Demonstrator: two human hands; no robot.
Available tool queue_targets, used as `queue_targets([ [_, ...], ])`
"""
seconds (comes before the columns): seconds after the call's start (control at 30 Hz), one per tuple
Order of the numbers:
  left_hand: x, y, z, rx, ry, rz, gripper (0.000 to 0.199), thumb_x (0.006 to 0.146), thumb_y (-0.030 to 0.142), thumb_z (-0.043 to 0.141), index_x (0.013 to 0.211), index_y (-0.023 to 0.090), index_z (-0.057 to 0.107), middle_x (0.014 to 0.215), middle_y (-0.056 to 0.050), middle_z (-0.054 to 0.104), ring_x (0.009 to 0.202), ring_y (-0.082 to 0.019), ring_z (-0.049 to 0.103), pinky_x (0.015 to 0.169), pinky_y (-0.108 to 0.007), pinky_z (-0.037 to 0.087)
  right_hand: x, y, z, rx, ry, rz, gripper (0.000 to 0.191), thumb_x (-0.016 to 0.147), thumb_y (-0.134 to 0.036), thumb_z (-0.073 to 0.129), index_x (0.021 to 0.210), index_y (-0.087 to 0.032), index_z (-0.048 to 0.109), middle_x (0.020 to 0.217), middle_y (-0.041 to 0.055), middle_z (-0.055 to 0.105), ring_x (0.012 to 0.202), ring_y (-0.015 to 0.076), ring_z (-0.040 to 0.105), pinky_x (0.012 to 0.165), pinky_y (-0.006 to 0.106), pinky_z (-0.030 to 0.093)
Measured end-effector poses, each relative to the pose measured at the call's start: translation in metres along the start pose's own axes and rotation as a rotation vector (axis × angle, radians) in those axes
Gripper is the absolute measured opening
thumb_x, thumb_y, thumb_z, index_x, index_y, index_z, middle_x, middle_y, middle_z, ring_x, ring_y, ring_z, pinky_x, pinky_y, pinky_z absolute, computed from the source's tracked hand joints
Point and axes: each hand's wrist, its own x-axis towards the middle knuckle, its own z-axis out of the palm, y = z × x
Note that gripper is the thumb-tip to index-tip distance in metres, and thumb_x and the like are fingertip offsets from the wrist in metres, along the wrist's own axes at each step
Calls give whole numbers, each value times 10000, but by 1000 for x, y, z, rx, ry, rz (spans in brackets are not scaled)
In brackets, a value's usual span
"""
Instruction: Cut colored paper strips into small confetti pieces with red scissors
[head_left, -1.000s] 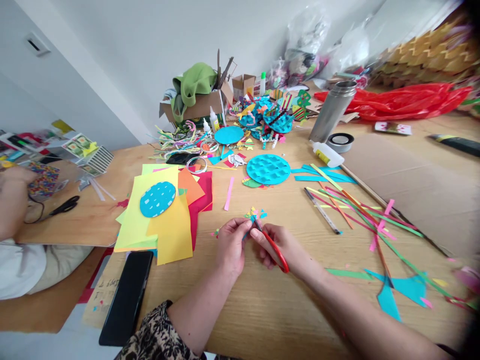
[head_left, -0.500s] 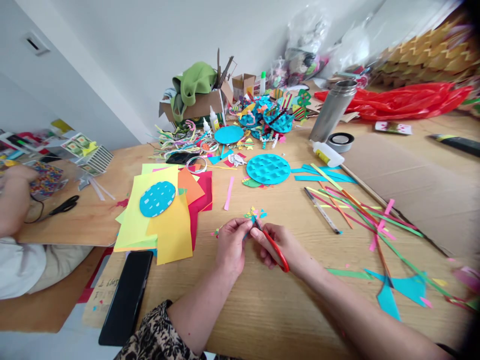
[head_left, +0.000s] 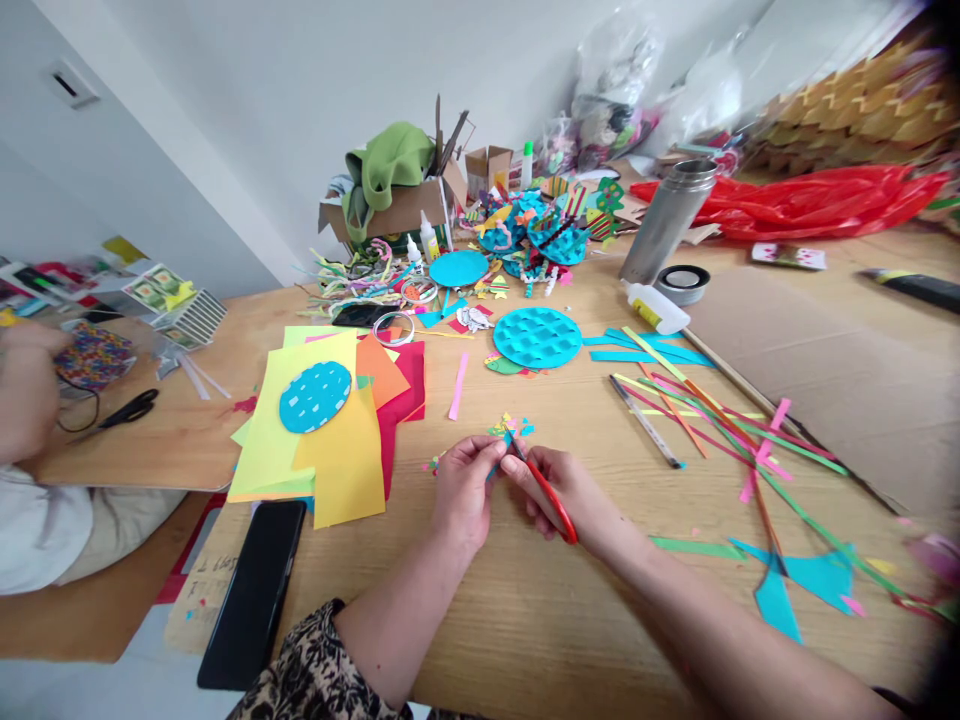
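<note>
My left hand (head_left: pixel 466 490) pinches a small blue paper piece (head_left: pixel 496 466) between thumb and fingertips. Around the red handles of a pair of scissors (head_left: pixel 553 500) the fingers of my right hand (head_left: pixel 570 490) are wrapped. The scissor blades point up and left, at the fingertips of my left hand and the blue paper. Just beyond the blades lies a small heap of blue, yellow and pink paper scraps (head_left: pixel 527 427). Much of the blue piece is hidden by my fingers.
Coloured paper sheets (head_left: pixel 296 455) and a black phone (head_left: pixel 251 595) lie left. A blue oval (head_left: pixel 537 338) is ahead, paper strips (head_left: pixel 802 515) and a pen (head_left: pixel 646 420) right. Behind stand a metal flask (head_left: pixel 666 222) and a box (head_left: pixel 420 205). A person's arm (head_left: pixel 26 400) is far left.
</note>
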Motion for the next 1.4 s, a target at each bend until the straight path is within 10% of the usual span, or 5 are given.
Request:
queue_targets([
  [0.63,6,4,-7,-29,-40,-53,143,619,207,727,670,146,609,701,-30,693,731,-149,639,722,-279,477,0,-8,-7,-26,49,72,460,717,-625,554,641,-212,368,390,-78,468,264,73,425,253,161,316],
  [1.4,21,26,-34,228,-378,-210,145,600,195,728,641,122,609,664,-74,701,631,-203,659,676,-349,495,0,-9,-35,-238,-368,19,456,758,-618,522,701,-175,431,527,-41,495,395,65,483,356,172,373],
])
